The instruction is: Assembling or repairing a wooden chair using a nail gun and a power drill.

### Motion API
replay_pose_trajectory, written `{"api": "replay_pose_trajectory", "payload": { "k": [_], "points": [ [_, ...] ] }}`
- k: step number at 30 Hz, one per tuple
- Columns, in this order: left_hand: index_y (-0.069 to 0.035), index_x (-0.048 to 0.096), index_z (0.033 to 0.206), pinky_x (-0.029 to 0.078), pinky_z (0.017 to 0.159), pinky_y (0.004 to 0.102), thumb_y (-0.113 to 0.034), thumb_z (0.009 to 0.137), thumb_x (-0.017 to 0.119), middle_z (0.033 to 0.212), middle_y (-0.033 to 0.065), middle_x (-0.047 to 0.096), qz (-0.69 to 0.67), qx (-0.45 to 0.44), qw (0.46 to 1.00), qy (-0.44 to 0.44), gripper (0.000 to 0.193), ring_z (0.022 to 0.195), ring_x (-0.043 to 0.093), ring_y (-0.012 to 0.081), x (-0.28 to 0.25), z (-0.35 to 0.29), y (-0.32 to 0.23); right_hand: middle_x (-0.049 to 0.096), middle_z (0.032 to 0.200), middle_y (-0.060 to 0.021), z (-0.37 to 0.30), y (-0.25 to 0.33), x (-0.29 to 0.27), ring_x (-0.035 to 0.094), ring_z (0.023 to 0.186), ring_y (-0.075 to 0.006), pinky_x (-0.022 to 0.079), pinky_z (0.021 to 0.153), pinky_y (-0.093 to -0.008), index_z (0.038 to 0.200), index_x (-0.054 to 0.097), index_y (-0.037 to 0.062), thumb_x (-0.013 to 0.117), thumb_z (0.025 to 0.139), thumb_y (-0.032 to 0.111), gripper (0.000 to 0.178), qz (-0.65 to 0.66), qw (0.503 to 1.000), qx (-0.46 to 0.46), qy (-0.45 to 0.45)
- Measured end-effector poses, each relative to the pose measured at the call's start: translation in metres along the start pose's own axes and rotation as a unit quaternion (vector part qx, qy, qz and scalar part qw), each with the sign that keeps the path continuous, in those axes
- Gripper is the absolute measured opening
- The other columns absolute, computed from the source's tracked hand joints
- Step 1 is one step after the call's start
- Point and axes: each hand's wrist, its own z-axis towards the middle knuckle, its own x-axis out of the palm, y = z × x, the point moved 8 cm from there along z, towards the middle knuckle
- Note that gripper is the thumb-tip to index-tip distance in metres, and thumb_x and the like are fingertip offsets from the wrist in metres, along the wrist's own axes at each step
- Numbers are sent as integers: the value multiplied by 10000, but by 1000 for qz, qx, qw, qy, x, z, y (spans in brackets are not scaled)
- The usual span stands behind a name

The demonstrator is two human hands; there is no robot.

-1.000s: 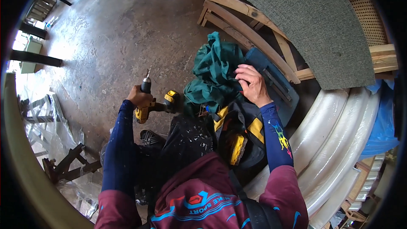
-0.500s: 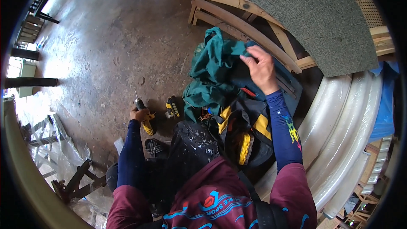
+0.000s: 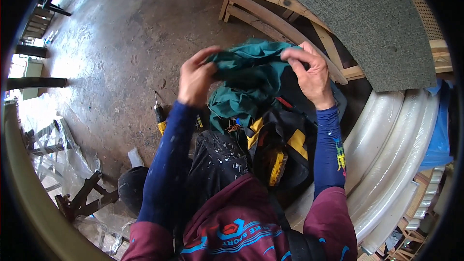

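A dark green cloth is stretched between my two hands, with more of it bunched below. My left hand has its fingers closed on the cloth's left end. At the opposite end, my right hand pinches the cloth between thumb and fingers. Just under the cloth sits a black and yellow tool bag, its mouth wide, with a yellow tool inside. On the floor to the left lies a yellow and black cordless drill, partly hidden by my left forearm.
A wooden frame and a grey textured panel stand at the far right. Plastic-wrapped curved pieces line my right side. Clear plastic sheeting and dark metal parts lie at the left on the concrete floor.
My left hand has let go of the drill, leaving it on the floor, and has moved up and right to the green cloth. The cloth is now lifted and spread between both hands.
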Motion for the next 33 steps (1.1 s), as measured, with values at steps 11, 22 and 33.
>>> {"api": "replay_pose_trajectory", "payload": {
  "k": [11,22,33],
  "points": [
    [-193,19,1643,457,1089,356,120,655,483,1604,188,344,-55,59,991,103,1135,1389,464,252,10,-55,34,544,1294,-168,25,-7,9,591,1108,-411,554,784,-437,1100,655,68,601,789,1,323,-481,863,-139,-65],
    [-211,-17,1644,432,1093,345,110,649,459,1647,191,259,-101,112,981,125,1148,1461,373,257,19,-62,30,633,1307,-221,34,-162,89,607,1219,-371,477,1041,-438,1270,646,69,642,893,217,405,-447,827,96,326],
    [-207,-65,1637,362,1142,334,190,619,369,1685,148,166,26,79,985,154,1176,1514,277,258,12,-67,30,734,1079,-169,94,-149,85,734,854,-263,573,826,-346,1254,570,-10,490,1005,233,357,25,889,403,217]
  ]
}}
